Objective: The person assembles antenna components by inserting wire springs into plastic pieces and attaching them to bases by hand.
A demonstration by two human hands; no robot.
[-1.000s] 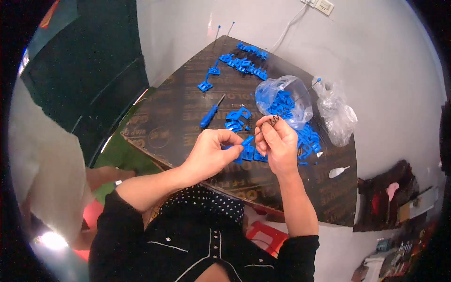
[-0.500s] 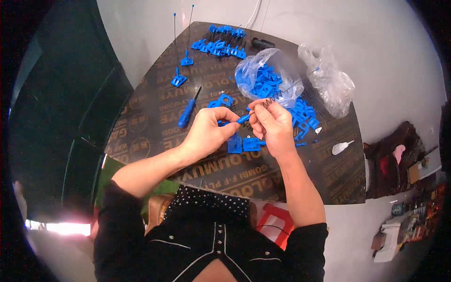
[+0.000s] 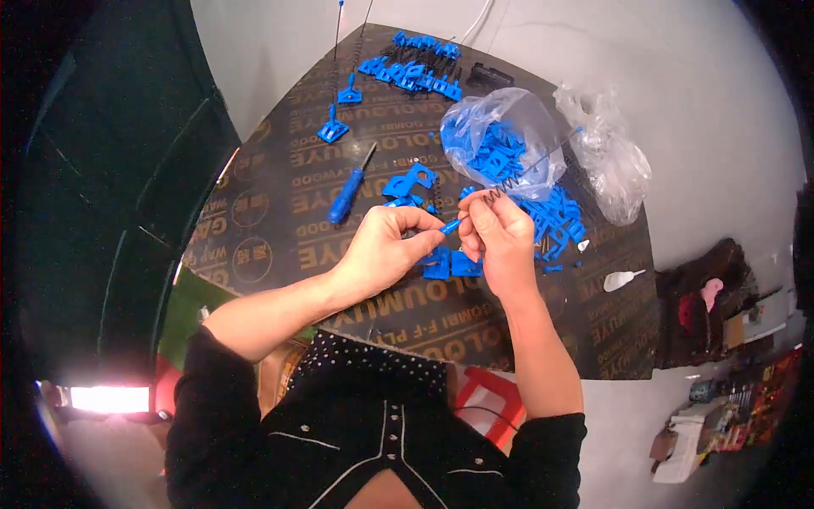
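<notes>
Between my two hands, above the table, is a slim blue plastic piece [image 3: 450, 227]. My left hand [image 3: 381, 253] pinches its near end between thumb and fingers. My right hand [image 3: 500, 242] is closed around a thin dark rod with a coiled spring [image 3: 507, 183], which slants up to the right and ends in a small blue tip. The join between rod and blue piece is hidden by my right fingers. Flat blue plastic parts [image 3: 409, 181] lie just beyond my hands, and square blue plates [image 3: 437, 265] lie below them.
A blue-handled screwdriver [image 3: 346, 195] lies left of my hands. Two blue bases [image 3: 333, 129] with upright rods stand behind it. Rows of blue parts [image 3: 411, 76], an open bag of blue parts [image 3: 458, 140], a loose pile [image 3: 555, 222], a crumpled clear bag [image 3: 615, 165] and a small white bottle [image 3: 621, 281] surround the workspace.
The view has shifted slightly, so the table things appear a little to the right. Both hands keep their grips; less of the blue piece shows between them.
</notes>
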